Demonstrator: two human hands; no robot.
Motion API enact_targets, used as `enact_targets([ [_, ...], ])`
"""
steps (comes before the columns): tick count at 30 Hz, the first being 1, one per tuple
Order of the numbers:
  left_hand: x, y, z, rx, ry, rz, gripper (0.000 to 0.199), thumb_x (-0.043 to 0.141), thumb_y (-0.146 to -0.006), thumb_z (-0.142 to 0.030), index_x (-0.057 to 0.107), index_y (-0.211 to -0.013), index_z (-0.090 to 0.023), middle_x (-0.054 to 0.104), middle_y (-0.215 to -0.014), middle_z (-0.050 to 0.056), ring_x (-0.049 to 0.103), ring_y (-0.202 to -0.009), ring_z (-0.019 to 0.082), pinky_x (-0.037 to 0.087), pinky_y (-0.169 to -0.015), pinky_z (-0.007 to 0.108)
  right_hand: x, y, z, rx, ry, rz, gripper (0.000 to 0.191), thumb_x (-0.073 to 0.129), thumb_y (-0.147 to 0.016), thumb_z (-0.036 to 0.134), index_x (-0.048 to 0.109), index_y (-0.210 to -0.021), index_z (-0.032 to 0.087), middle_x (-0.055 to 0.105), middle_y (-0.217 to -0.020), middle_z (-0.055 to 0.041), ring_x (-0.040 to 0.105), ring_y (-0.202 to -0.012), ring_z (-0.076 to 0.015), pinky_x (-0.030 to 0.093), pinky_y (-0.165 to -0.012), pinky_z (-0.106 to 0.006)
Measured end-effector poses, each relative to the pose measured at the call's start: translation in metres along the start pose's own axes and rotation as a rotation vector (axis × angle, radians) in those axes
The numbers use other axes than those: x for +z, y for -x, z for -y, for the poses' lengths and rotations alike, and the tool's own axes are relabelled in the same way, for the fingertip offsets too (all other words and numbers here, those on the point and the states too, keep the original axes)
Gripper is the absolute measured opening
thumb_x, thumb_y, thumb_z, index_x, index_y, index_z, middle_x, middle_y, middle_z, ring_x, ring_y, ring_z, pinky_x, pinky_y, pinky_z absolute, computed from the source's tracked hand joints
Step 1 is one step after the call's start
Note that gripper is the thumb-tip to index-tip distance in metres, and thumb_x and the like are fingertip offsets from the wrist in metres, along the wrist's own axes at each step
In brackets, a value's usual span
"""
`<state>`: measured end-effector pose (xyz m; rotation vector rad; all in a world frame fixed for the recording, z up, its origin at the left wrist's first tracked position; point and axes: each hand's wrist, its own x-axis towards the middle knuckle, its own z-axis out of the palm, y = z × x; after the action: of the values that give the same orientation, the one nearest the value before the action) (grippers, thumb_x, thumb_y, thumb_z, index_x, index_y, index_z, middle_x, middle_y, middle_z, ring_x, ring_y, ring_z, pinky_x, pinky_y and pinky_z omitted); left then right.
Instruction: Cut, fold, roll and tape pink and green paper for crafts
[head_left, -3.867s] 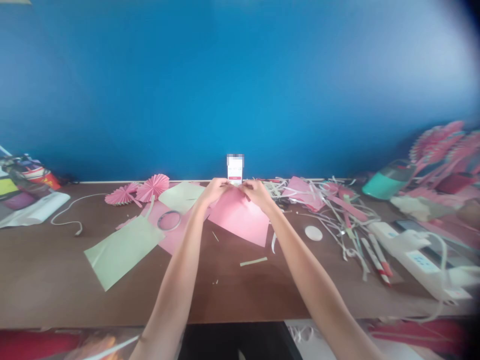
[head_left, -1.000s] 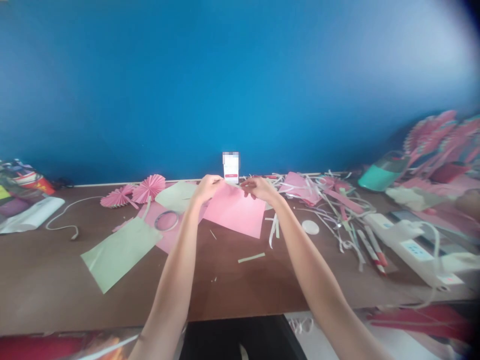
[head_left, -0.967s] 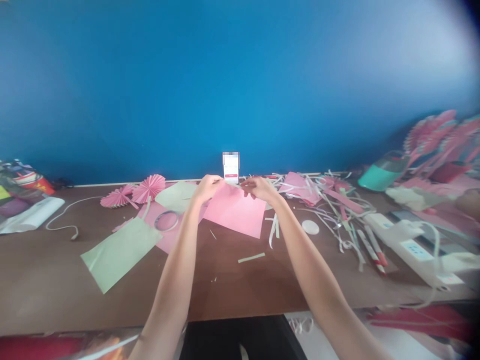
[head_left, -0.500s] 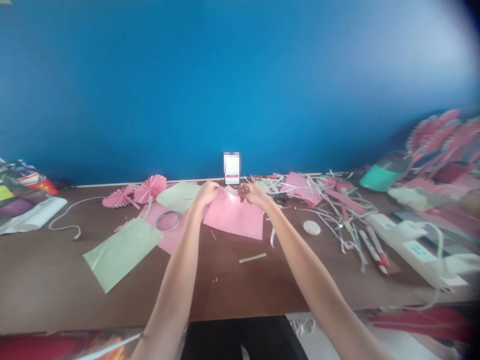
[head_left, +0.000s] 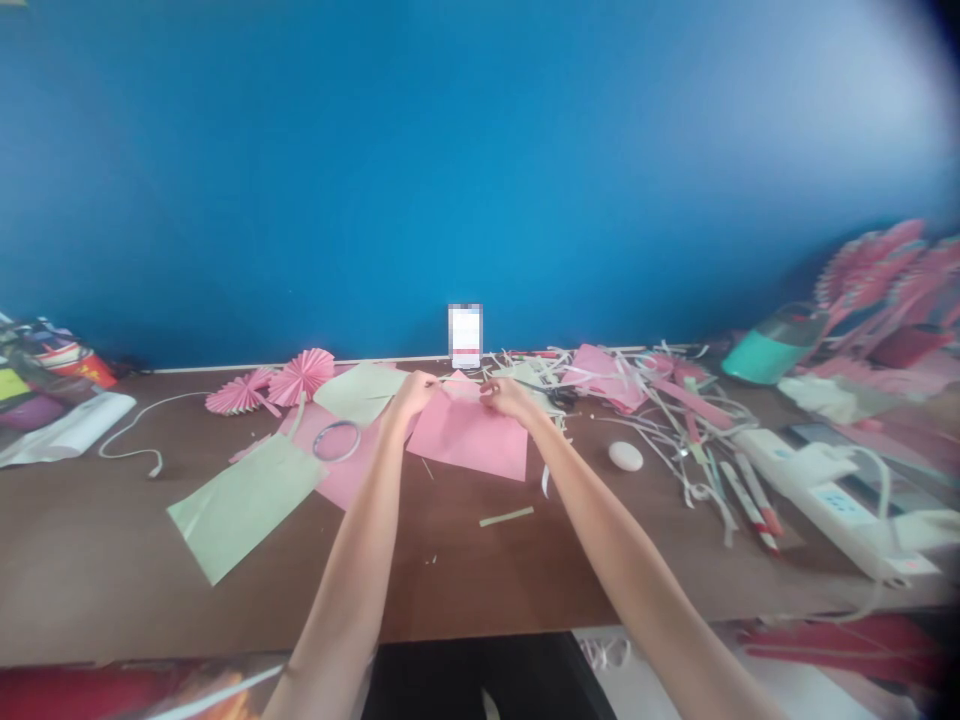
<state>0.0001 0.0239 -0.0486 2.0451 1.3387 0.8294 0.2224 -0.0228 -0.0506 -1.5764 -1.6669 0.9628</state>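
My left hand (head_left: 414, 392) is closed in a pinch above the far edge of a sheet of pink paper (head_left: 472, 440). Opposite it, my right hand (head_left: 508, 397) has its fingers pinched over the same edge. A thin pale strip (head_left: 457, 381) spans the small gap between the two sets of fingertips; it is too small to tell its material. The pink paper lies below on the brown table (head_left: 442, 600). Just behind the hands, a phone (head_left: 466, 335) with a lit screen stands against the blue wall.
Pink folded fans (head_left: 301, 377), green paper (head_left: 247, 508) and a tape ring (head_left: 336, 441) lie left. To the right are a white oval object (head_left: 625, 456), tangled paper strips (head_left: 660, 425), markers (head_left: 750, 505), a power strip (head_left: 832, 500) and a teal-based container (head_left: 765, 350).
The bright, shiny patch between my hands is gone, and a thin pale strip shows there instead. My hands have shifted only slightly; the pink sheet stays in place.
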Motion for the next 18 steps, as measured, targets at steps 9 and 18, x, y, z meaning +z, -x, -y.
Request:
enact_targets([
  [9,-0.007,0.003,-0.007,0.1,0.043,-0.037,0.029,0.051,-0.084,-0.036,0.072,-0.089,-0.017,0.073,-0.096,0.007,0.065,-0.09,0.024,0.046,-0.08,0.031,-0.009,-0.006,-0.007,-0.061,-0.049,0.003,0.021,0.057,-0.082,0.015,0.07,-0.098,0.013,0.068,-0.071,-0.0051,0.057,-0.054,-0.0115,0.041,-0.05,-0.02],
  [18,-0.012,-0.001,-0.014,0.181,0.123,-0.105,0.03,0.051,-0.086,-0.035,0.073,-0.091,-0.016,0.073,-0.103,0.009,0.065,-0.097,0.024,0.046,-0.083,0.031,-0.022,-0.004,0.002,-0.183,-0.02,-0.062,0.027,0.057,-0.083,0.02,0.072,-0.105,0.013,0.068,-0.073,-0.0057,0.056,-0.056,-0.0126,0.041,-0.052,-0.021],
])
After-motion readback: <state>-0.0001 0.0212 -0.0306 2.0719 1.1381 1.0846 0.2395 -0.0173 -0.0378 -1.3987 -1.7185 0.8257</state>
